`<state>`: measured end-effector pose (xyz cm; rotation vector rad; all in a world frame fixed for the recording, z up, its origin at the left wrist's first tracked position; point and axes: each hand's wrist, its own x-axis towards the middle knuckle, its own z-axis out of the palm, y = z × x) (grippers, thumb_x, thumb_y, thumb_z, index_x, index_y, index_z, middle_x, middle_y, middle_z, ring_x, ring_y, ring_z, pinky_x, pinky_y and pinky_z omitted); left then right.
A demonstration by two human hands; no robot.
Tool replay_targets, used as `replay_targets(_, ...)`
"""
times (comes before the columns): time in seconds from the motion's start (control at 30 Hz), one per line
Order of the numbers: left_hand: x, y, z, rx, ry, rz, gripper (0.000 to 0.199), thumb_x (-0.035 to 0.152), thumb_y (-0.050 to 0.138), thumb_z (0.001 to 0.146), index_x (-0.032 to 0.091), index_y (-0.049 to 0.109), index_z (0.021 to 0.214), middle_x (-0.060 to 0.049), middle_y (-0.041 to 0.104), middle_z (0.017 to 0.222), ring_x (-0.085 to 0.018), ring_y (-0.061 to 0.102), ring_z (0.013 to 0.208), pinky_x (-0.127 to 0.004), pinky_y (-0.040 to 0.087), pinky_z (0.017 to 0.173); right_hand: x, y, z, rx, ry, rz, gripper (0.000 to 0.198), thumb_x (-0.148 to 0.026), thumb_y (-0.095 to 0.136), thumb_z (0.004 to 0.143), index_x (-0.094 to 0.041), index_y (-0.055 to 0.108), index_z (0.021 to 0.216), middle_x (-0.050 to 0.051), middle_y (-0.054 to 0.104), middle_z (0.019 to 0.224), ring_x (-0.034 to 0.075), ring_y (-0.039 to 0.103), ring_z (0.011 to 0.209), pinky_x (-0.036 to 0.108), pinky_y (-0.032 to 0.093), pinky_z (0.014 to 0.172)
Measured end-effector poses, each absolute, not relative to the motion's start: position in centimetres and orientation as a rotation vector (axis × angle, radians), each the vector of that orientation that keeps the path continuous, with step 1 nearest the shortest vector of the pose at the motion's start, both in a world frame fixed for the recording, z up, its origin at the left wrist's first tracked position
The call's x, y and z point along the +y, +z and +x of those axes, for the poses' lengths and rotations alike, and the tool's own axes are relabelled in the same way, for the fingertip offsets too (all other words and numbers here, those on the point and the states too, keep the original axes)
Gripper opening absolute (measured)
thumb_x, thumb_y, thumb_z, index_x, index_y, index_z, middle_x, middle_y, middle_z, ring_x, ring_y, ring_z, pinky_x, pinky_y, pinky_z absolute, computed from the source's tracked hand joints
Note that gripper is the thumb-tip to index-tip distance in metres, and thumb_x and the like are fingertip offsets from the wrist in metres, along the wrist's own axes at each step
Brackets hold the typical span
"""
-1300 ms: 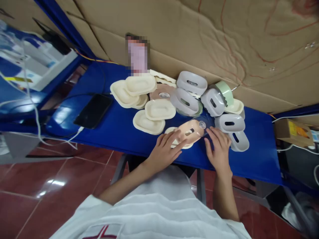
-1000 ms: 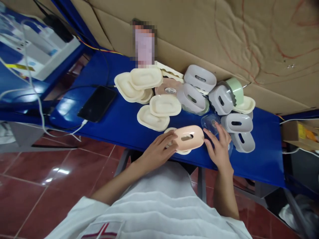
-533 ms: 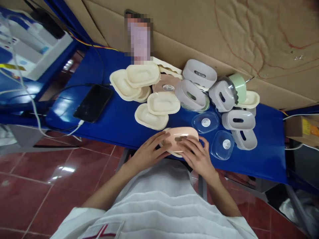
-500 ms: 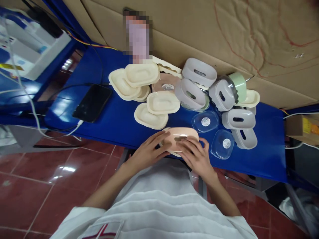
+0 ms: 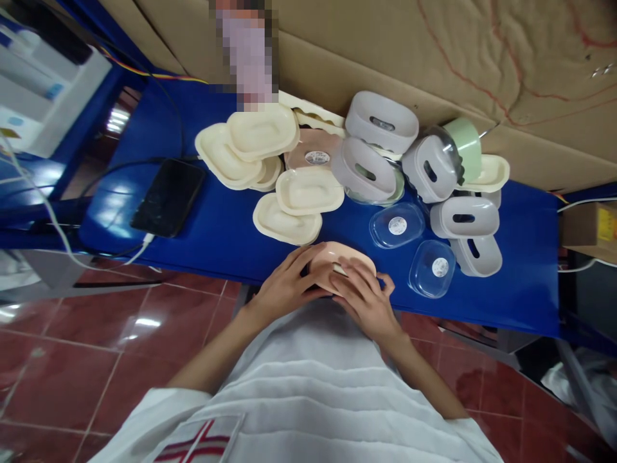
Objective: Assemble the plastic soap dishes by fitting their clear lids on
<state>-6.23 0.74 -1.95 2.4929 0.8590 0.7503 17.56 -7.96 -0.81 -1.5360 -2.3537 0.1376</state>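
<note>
The peach dish [image 5: 330,257] is at the blue table's [image 5: 231,251] near edge, the left hand [image 5: 286,283] half-curled round its left end, the right hand [image 5: 369,302] gripping with bent fingers over its top. A slack grip could let it slip off that edge. Something pale [image 5: 339,268] shows through its slot. Beyond, cream trays [image 5: 308,191] show hollow insides; grey dishes [image 5: 366,161] stand toward the back edge.

Left hand [image 5: 288,284] and right hand [image 5: 370,301] are gripping peach slotted dish [image 5: 335,253] at near edge of blue surface [image 5: 226,241]; clear stickered covers [image 5: 385,226] lying right, cream trays [image 5: 310,191] and gray slotted dishes [image 5: 355,155] sitting beyond, black phone [image 5: 168,196] lying left.
</note>
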Motion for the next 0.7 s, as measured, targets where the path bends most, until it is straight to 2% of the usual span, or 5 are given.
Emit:
replay_targets(0.1, 0.7, -1.9, -6.3, 0.842, 0.751, 2.514, 0.056, 0.033, 0.081, 0.097, 0.026, 0.06, 0.149, -0.019, 0.058, 0.157, -0.036, 0.055, 0.149, -0.054, 0.057, 0.115, -8.0, -1.3, 17.4, -2.342, 0.12, -1.541, 0.044, -0.029, 0.061, 0.109, -0.034, 0.059, 0.153, 0.006, 0.058, 0.163, 0.026, 0.046, 0.156, 0.049, 0.02, 0.127)
replay_targets(0.3, 1.0, -2.3, -6.0, 0.797, 0.807, 2.428, 0.056, 0.031, 0.084, 0.094, 0.027, 0.063, 0.145, -0.018, 0.056, 0.158, -0.036, 0.053, 0.151, -0.058, 0.054, 0.119, -7.9, -1.0, 18.2, -2.401, 0.295, -1.543, 0.05, -0.03, 0.058, 0.109, -0.034, 0.054, 0.159, 0.01, 0.042, 0.174, 0.03, 0.03, 0.166, 0.059, 0.026, 0.13)
replay_targets(0.53, 1.1, -2.1, -5.7, 0.786, 0.834, 2.4, 0.054, 0.03, 0.08, 0.097, 0.026, 0.059, 0.147, -0.019, 0.053, 0.16, -0.034, 0.05, 0.152, -0.058, 0.049, 0.122, -9.1, -0.6, 20.5, -2.315, 0.253, -1.582, 0.082, -0.028, 0.061, 0.107, -0.039, 0.016, 0.175, 0.012, 0.008, 0.184, 0.037, 0.022, 0.168, 0.065, 0.034, 0.13)
replay_targets(0.63, 1.0, -2.2, -5.6, 0.806, 0.906, 2.409, 0.045, 0.028, 0.076, 0.099, 0.022, 0.061, 0.142, -0.02, 0.053, 0.16, -0.033, 0.05, 0.151, -0.056, 0.05, 0.122, -9.1, -1.1, 21.5, -2.125, 0.104, -1.648, 0.083, -0.032, 0.064, 0.106, -0.04, 0.019, 0.175, 0.01, 0.004, 0.185, 0.041, 0.022, 0.167, 0.066, 0.035, 0.128)
replay_targets(0.7, 1.1, -2.1, -5.6, 0.815, 0.913, 2.42, 0.04, 0.028, 0.074, 0.101, 0.022, 0.062, 0.139, -0.02, 0.052, 0.16, -0.032, 0.05, 0.151, -0.054, 0.051, 0.121, -8.4, -1.2, 22.3, -2.027, 0.046, -1.631, 0.076, -0.034, 0.061, 0.107, -0.037, 0.025, 0.173, 0.011, 0.011, 0.184, 0.04, 0.025, 0.166, 0.064, 0.036, 0.127)
